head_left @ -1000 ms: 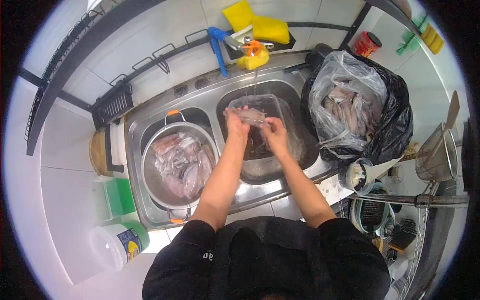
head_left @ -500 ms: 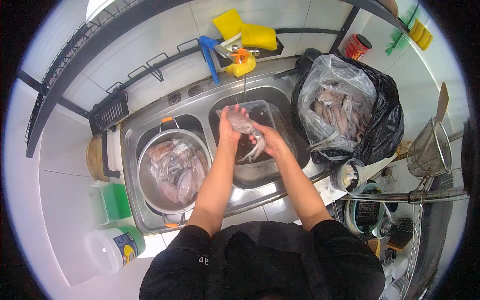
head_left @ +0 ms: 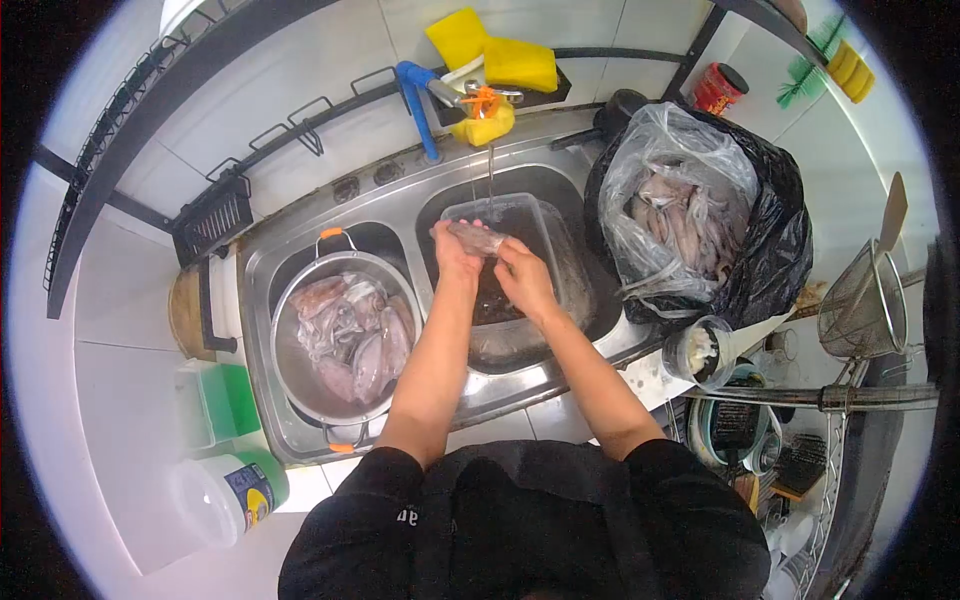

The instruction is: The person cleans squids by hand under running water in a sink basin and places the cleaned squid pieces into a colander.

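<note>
Squid (head_left: 474, 239): lies above the plastic tub (head_left: 510, 338), six o'clock of the running water (head_left: 490, 172). Cradled in the left hand (head_left: 458, 262), pinched at the three-o'clock end by the right hand (head_left: 525, 283); grasped, then, in either grip. No longer shows dangling tentacles, as half a second ago. Seemingly mid-handling, well apart from the pot (head_left: 300, 380) at eight o'clock.

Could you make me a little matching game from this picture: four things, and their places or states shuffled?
Things
1. Metal pot
2. Left hand
3. Clear plastic bag
4. Plastic container

Places or states
A. Inside the black bag
B. In the right basin
C. In the left basin
D. Holding a squid

Pairs: 1-C, 2-D, 3-A, 4-B
</note>
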Demonstrator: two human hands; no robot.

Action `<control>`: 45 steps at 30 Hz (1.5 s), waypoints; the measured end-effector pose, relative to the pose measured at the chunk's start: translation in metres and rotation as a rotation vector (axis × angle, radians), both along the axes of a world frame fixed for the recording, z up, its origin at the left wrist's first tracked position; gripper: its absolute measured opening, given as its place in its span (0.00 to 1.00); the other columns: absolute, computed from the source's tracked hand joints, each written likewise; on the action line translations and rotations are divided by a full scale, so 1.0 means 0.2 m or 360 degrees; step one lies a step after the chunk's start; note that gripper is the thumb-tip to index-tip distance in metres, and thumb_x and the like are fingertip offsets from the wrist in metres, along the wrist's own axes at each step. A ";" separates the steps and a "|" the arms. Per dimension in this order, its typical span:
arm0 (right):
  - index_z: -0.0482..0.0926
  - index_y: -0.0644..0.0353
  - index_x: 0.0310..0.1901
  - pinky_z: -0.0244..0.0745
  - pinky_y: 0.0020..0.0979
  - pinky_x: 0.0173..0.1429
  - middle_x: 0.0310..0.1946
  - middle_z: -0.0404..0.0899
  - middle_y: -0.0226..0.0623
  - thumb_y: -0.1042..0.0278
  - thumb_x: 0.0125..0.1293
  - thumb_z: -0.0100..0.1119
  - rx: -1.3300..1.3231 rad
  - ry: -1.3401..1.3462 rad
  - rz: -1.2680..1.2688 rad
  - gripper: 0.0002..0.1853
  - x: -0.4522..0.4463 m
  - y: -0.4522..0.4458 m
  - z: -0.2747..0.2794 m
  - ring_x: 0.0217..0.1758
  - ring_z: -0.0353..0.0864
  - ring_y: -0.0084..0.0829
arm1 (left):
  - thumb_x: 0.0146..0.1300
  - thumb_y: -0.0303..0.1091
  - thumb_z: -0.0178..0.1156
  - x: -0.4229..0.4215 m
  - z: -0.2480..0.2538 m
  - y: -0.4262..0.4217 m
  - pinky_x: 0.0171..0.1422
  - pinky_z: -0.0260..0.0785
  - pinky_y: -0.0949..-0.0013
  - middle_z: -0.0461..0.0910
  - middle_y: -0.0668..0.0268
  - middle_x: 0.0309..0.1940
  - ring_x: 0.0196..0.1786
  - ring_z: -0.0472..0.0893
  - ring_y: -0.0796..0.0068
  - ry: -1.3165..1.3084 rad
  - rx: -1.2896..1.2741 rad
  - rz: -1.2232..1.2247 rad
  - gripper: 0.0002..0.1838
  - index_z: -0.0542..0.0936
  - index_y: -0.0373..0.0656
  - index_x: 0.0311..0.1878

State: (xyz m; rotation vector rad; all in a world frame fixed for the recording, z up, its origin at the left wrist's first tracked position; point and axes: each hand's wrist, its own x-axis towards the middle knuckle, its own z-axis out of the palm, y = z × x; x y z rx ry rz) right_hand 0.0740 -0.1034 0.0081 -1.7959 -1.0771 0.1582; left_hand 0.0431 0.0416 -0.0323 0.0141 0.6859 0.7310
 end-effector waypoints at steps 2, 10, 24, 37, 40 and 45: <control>0.77 0.61 0.41 0.71 0.40 0.50 0.46 0.75 0.41 0.72 0.52 0.54 -0.0327 -0.0012 0.0117 0.13 0.00 0.01 0.02 0.47 0.74 0.47 | 0.57 0.40 0.48 -0.01 0.02 -0.01 0.40 0.70 0.56 0.69 0.65 0.26 0.31 0.74 0.62 0.0137 0.0021 -0.0019 0.10 0.66 0.43 0.30; 0.77 0.61 0.41 0.71 0.38 0.50 0.44 0.75 0.43 0.78 0.49 0.56 -0.0217 -0.0293 0.0159 0.14 0.01 0.01 -0.08 0.45 0.75 0.45 | 0.65 0.47 0.47 -0.09 -0.21 0.05 0.39 0.72 0.55 0.67 0.67 0.22 0.31 0.75 0.61 0.0212 0.0183 0.0005 0.15 0.66 0.46 0.31; 0.75 0.55 0.46 0.71 0.45 0.47 0.44 0.75 0.47 0.72 0.50 0.50 -0.0348 0.0121 0.0363 0.18 -0.03 0.01 -0.04 0.43 0.76 0.50 | 0.62 0.64 0.40 -0.07 -0.01 0.07 0.38 0.72 0.54 0.64 0.66 0.31 0.29 0.68 0.69 0.0307 0.0317 -0.0077 0.27 0.62 0.46 0.43; 0.76 0.60 0.40 0.73 0.45 0.43 0.39 0.76 0.44 0.76 0.45 0.49 -0.0708 -0.0594 0.0821 0.16 -0.01 0.02 0.11 0.39 0.78 0.48 | 0.67 0.48 0.44 -0.17 -0.22 0.20 0.34 0.72 0.58 0.71 0.64 0.26 0.27 0.72 0.65 0.0461 0.0359 -0.0250 0.14 0.64 0.47 0.44; 0.74 0.58 0.45 0.72 0.46 0.44 0.40 0.76 0.44 0.79 0.46 0.48 -0.0620 -0.0528 0.0896 0.21 0.00 -0.01 0.18 0.40 0.77 0.48 | 0.68 0.50 0.41 -0.17 -0.24 0.20 0.37 0.72 0.54 0.73 0.63 0.28 0.29 0.74 0.61 0.0371 0.0186 -0.0284 0.15 0.64 0.48 0.42; 0.76 0.60 0.42 0.73 0.45 0.44 0.40 0.77 0.48 0.77 0.43 0.53 -0.0658 -0.0372 0.0656 0.19 -0.01 0.02 0.05 0.39 0.78 0.50 | 0.68 0.53 0.39 -0.15 -0.01 0.06 0.44 0.72 0.48 0.73 0.61 0.27 0.34 0.75 0.55 0.0246 0.0046 -0.0315 0.19 0.65 0.47 0.33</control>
